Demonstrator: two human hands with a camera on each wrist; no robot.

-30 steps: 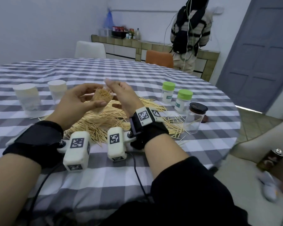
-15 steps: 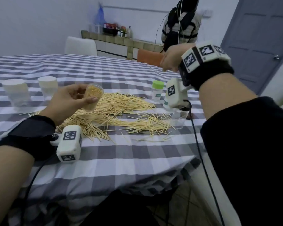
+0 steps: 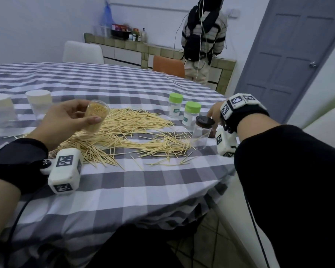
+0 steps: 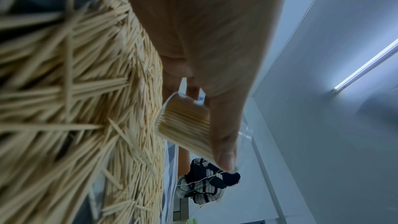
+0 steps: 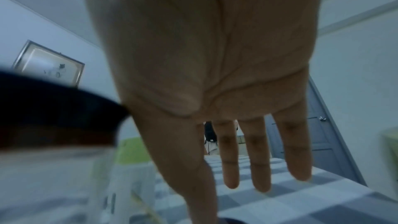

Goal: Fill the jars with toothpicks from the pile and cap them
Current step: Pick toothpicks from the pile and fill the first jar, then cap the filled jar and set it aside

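My left hand [image 3: 72, 117] grips a clear uncapped jar [image 3: 96, 118] packed with toothpicks, tilted above the left part of the toothpick pile [image 3: 124, 132]. The left wrist view shows the same jar [image 4: 185, 125] held between thumb and fingers over the pile [image 4: 75, 108]. My right hand [image 3: 214, 113] hovers with straight, spread fingers [image 5: 256, 156] just behind a clear jar with a dark brown cap [image 3: 201, 132] at the table's right edge. It holds nothing. A dark lid [image 3: 212, 134] lies on the cloth behind that jar. Two green-capped jars [image 3: 175, 107] [image 3: 191, 113] stand behind the pile.
Two white-capped jars [image 3: 0, 111] [image 3: 39, 103] stand at the far left of the checked tablecloth [image 3: 124, 190]. A person [image 3: 203, 41] stands with their back turned beyond the table, near an orange chair [image 3: 168, 66]. A grey door [image 3: 290, 55] is at the right.
My right hand left the jar in my left hand, swung up and to the right, then came down behind the brown-capped jar. My left hand keeps hold of the filled jar.
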